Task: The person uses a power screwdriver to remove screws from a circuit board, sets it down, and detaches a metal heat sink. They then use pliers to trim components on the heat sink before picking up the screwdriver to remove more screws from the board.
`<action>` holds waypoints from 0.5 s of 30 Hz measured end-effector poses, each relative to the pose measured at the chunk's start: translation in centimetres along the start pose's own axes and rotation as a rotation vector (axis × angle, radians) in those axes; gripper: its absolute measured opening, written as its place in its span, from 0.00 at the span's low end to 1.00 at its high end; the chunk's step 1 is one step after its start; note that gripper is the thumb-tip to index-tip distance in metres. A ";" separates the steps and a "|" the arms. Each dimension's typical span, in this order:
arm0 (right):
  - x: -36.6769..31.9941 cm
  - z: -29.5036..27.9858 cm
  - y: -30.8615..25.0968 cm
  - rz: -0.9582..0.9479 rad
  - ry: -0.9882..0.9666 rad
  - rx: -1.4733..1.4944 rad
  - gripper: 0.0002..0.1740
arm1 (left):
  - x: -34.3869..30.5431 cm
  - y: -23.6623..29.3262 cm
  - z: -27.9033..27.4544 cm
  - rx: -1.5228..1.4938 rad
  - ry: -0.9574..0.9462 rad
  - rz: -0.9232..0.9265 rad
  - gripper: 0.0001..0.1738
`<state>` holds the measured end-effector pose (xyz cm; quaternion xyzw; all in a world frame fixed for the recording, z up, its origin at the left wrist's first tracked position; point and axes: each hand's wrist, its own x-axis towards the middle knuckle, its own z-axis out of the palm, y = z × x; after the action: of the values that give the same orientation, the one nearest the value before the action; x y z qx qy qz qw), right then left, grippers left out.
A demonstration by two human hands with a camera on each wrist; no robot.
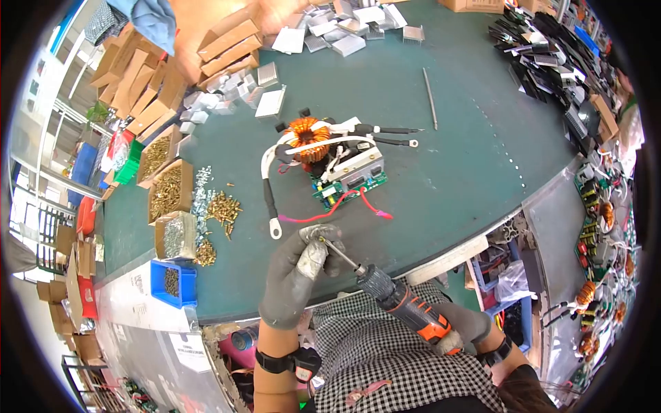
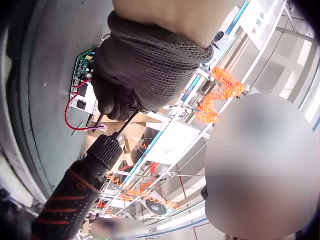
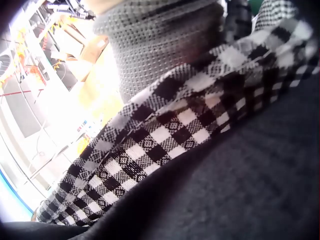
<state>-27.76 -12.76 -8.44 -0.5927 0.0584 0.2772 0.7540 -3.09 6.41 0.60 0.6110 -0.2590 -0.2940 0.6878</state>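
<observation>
My left hand (image 1: 318,242), in a grey glove, pinches the tip of the screwdriver bit (image 1: 339,255) just above the table's near edge. The left wrist view shows the same gloved fingers (image 2: 117,107) curled round the bit (image 2: 125,125). My right hand (image 1: 463,329), also gloved, grips the rear of the black and orange electric screwdriver (image 1: 406,306) close to my checked shirt (image 3: 175,130). A green circuit board (image 1: 344,180) with an orange coil (image 1: 308,134) and red, white and black wires lies on the green mat beyond the hands.
Open boxes of brass screws (image 1: 166,191) and a blue bin (image 1: 173,283) stand at the left. Aluminium heat sinks (image 1: 344,34) and cardboard boxes (image 1: 227,43) lie at the back, a thin metal rod (image 1: 430,100) lies right of them, and black parts (image 1: 551,55) pile up at the right.
</observation>
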 end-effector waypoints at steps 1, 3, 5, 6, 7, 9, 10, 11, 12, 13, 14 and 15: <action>0.1 -0.1 0.3 0.003 -0.020 0.014 0.38 | -0.1 -0.2 -0.3 0.009 -0.009 0.022 0.19; -0.1 0.1 0.4 0.008 -0.004 0.048 0.44 | -0.5 0.0 -0.5 0.001 0.000 0.012 0.16; -0.1 0.1 0.4 -0.015 0.012 -0.024 0.46 | -0.7 -0.1 -0.7 -0.067 0.034 0.008 0.14; 0.0 0.2 0.4 -0.026 0.020 -0.058 0.47 | -0.8 -0.2 -0.9 -0.101 0.051 0.006 0.13; -0.1 0.3 -0.2 -0.020 0.025 -0.110 0.48 | -0.8 -0.3 -1.0 -0.158 0.047 0.012 0.13; -0.1 0.5 0.1 -0.033 0.039 -0.071 0.48 | -0.8 -0.5 -1.2 -0.274 0.037 0.020 0.14; -0.2 0.6 0.2 -0.039 0.047 -0.051 0.48 | -0.9 -0.4 -1.2 -0.305 0.027 0.016 0.15; -0.2 0.6 0.1 -0.040 0.048 -0.087 0.48 | -0.9 -0.3 -1.2 -0.335 0.017 0.010 0.16; -0.2 0.5 0.0 -0.041 0.049 -0.123 0.48 | -1.0 -0.3 -1.3 -0.366 0.007 0.005 0.17; -0.1 0.5 -0.1 -0.042 0.049 -0.158 0.48 | -1.1 -0.3 -1.3 -0.366 0.008 -0.002 0.18; -0.1 0.5 0.0 -0.045 0.051 -0.150 0.47 | -1.1 -0.3 -1.4 -0.368 0.009 -0.007 0.18; -0.1 0.5 0.1 -0.047 0.054 -0.141 0.47 | -1.1 -0.3 -1.4 -0.371 0.010 -0.013 0.19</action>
<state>-28.00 -12.28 -8.28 -0.6527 0.0452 0.2467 0.7149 -2.90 8.18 0.11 0.4770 -0.1930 -0.3382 0.7880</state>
